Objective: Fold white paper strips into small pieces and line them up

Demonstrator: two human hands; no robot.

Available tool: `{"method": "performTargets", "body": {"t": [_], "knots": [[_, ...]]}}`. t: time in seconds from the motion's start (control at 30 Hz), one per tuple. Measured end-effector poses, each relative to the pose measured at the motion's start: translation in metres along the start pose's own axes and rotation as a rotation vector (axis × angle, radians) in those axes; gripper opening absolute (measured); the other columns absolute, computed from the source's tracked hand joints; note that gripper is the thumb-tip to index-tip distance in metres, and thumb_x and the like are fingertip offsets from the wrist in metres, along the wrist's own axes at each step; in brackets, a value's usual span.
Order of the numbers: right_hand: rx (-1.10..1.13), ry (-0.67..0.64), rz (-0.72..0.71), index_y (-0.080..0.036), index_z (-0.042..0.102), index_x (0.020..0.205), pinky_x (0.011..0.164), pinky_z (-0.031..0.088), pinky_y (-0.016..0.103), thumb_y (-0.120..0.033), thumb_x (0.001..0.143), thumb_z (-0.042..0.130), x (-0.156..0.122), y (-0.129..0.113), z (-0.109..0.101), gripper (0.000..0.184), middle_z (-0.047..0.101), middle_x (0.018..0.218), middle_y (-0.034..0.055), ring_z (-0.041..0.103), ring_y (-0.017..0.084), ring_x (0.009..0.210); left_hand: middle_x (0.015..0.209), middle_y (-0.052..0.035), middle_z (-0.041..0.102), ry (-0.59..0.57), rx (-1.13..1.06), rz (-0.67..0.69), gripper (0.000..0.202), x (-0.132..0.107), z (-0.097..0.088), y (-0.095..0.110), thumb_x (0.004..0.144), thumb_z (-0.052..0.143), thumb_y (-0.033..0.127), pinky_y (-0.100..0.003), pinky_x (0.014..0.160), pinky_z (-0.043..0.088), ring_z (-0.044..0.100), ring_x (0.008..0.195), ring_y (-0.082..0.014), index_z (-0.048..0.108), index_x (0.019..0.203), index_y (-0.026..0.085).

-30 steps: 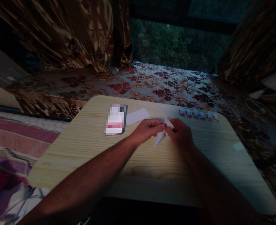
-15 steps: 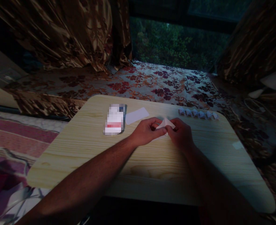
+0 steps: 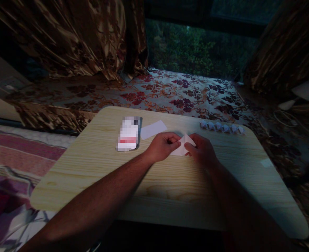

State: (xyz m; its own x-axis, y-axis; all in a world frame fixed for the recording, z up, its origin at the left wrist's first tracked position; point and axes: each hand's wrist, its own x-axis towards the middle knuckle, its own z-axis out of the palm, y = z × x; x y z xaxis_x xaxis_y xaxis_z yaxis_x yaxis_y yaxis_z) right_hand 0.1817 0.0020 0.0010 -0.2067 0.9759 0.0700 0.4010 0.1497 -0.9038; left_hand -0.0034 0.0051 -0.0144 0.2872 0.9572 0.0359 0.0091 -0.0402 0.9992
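Note:
A folded piece of white paper (image 3: 183, 147) is held between both hands above the middle of the table. My left hand (image 3: 163, 146) grips its left side, thumb on top and fingers bent behind. At its right side, my right hand (image 3: 202, 148) pinches the paper with the thumb pressed on its face. The paper comes to a point at the top, and a crease runs down from there. Fingers cover both of its side edges. Just beyond my left hand, a flat white strip of paper (image 3: 153, 129) lies on the wood.
A wood-grain table (image 3: 96, 175) stands before me. A pixelated, phone-like object (image 3: 129, 133) lies at the left of the strip. Several small folded paper pieces (image 3: 222, 127) form a row at the back right. A pale scrap (image 3: 266, 163) lies near the right edge.
The paper has been turned so that its folded face shows flatter and more upright. My left thumb has drawn back towards its left edge; both hands keep hold.

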Motion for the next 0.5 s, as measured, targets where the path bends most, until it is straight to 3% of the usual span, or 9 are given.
{"method": "performTargets", "body": {"t": [0.27, 0.5], "knots": [[0.039, 0.012, -0.018, -0.018, 0.063, 0.08, 0.043, 0.043, 0.021, -0.022, 0.078, 0.057, 0.0009, 0.0031, -0.0036, 0.007, 0.063, 0.06, -0.0027, 0.057, 0.012, 0.047, 0.075, -0.0026, 0.071, -0.075, -0.136, -0.031, 0.035, -0.0007, -0.0032, 0.0036, 0.073, 0.078, 0.033, -0.025, 0.059, 0.046, 0.062, 0.062, -0.0118, 0.069, 0.101, 0.015], [0.194, -0.073, -0.005, -0.016, 0.065, 0.087, 0.045, 0.045, 0.021, -0.022, 0.079, 0.059, 0.0012, -0.0001, -0.0073, 0.011, 0.065, 0.059, -0.0024, 0.059, 0.011, 0.046, 0.072, -0.0027, 0.072, -0.05, -0.189, -0.063, 0.024, -0.0003, -0.0056, 0.0055, 0.073, 0.076, 0.025, -0.023, 0.055, 0.042, 0.061, 0.058, -0.0105, 0.071, 0.094, 0.014]]}}
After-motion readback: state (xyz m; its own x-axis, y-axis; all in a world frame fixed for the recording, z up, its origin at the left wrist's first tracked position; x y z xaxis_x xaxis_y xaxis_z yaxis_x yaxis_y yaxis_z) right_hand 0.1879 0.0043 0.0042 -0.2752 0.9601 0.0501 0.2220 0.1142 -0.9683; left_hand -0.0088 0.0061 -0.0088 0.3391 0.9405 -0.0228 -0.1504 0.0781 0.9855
